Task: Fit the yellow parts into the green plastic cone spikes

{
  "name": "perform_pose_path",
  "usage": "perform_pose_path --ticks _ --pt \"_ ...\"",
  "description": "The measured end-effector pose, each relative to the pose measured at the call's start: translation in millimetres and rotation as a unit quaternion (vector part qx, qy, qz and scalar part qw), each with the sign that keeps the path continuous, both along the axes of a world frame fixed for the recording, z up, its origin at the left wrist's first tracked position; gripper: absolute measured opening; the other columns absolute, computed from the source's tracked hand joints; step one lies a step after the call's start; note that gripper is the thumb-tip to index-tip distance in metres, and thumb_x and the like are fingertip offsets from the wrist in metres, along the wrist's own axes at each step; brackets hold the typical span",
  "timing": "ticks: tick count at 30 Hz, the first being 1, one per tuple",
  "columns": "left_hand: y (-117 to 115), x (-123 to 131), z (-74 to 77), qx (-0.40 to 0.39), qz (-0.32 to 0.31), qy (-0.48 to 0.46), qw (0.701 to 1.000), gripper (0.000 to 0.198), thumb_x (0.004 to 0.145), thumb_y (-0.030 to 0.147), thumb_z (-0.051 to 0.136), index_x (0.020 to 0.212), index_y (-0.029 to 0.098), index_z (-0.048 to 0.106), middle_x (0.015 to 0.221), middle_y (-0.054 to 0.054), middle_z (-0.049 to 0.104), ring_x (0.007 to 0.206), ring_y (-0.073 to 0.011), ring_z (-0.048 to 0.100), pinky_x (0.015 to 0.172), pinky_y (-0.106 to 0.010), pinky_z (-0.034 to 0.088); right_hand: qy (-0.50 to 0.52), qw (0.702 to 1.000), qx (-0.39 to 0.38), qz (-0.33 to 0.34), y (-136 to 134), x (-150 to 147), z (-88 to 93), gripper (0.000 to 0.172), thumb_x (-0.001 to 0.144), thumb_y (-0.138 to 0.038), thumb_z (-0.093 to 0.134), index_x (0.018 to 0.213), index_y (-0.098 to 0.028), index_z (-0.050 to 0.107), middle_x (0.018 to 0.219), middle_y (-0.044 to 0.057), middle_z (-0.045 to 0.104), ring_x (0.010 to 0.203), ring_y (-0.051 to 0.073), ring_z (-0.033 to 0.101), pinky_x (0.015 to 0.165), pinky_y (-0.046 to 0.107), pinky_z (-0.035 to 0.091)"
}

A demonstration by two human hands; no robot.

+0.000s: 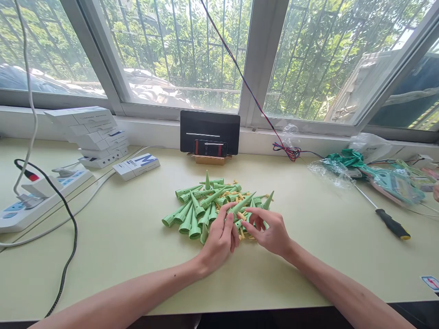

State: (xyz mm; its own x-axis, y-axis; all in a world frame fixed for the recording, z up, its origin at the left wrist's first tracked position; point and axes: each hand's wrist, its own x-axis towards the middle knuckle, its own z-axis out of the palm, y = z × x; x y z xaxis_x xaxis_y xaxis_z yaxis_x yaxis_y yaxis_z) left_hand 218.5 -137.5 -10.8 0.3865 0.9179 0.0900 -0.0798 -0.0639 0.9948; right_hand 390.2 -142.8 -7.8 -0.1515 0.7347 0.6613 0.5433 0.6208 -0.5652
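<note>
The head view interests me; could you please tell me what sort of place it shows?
Probably a small workshop or workroom: cones lie heaped on a table, with a screwdriver to the right and a power strip to the left.

Yellowish table [130,260] bears green cones [196,204], screwdriver [391,223] (black-handled).

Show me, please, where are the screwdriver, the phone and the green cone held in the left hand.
Screwdriver [390,223]: head view, on its black handle.
Phone [210,148]: head view, on its screen.
Held green cone [242,204]: head view, on its tapered side.
</note>
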Motion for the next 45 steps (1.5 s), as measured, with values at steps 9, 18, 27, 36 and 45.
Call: perform_pose_path --ticks 9,18,27,36,45 --pt "1 0 0.5 0.006 -0.003 0.012 1.0 0.042 0.1 0.048 0.034 0.133 0.022 0.039 0.046 0.008 0.051 0.038 -0.0112 0.044 0.044 -0.022 0.04 0.006 1.0 0.007 0.014 3 1 -4.9 0.017 0.091 -0.029 0.059 0.098 -0.015 0.067 0.055 -0.002 0.058 0.044 0.009 0.044 0.044 0.021 0.043" --pt "1 -1 -0.4 0.015 -0.016 0.015 1.0 0.042 0.099 0.047 0.036 0.132 0.022 0.04 0.047 0.008 0.051 0.037 -0.0108 0.045 0.042 -0.021 0.039 -0.01 1.0 -0.01 0.004 2 2 -5.1 0.022 0.094 -0.033 0.054 0.086 -0.016 0.066 0.051 -0.004 0.049 0.044 0.009 0.037 0.044 0.021 0.038" --pt "0 -2 1.0 0.031 -0.028 0.036 0.998 0.043 0.099 0.046 0.036 0.135 0.022 0.037 0.05 0.007 0.052 0.039 -0.0107 0.046 0.044 -0.02 0.039 0.01 0.997 -0.069 0.019 -1 0 -3.1 0.032 0.098 -0.035 0.045 0.08 -0.017 0.064 0.051 -0.001 0.054 0.044 0.01 0.043 0.044 0.023 0.036" --pt "-1 -3 4.4 0.058 -0.02 0.078 0.995 0.044 0.098 0.046 0.041 0.134 0.021 0.038 0.051 0.007 0.051 0.04 -0.0113 0.047 0.047 -0.022 0.042 0.058 0.991 -0.121 0.025 -3 -4 5.6 0.038 0.099 -0.038 0.041 0.072 -0.018 0.057 0.05 -0.001 0.056 0.044 0.011 0.047 0.045 0.022 0.039" --pt "-2 -2 1.4 0.047 -0.035 0.062 0.996 0.045 0.098 0.044 0.043 0.138 0.026 0.033 0.047 0.009 0.045 0.041 -0.0129 0.051 0.043 -0.021 0.042 0.123 0.973 -0.192 0.046 -3 -5 0.1 0.037 0.099 -0.039 0.041 0.075 -0.017 0.057 0.047 -0.003 0.049 0.041 0.01 0.041 0.043 0.022 0.036"
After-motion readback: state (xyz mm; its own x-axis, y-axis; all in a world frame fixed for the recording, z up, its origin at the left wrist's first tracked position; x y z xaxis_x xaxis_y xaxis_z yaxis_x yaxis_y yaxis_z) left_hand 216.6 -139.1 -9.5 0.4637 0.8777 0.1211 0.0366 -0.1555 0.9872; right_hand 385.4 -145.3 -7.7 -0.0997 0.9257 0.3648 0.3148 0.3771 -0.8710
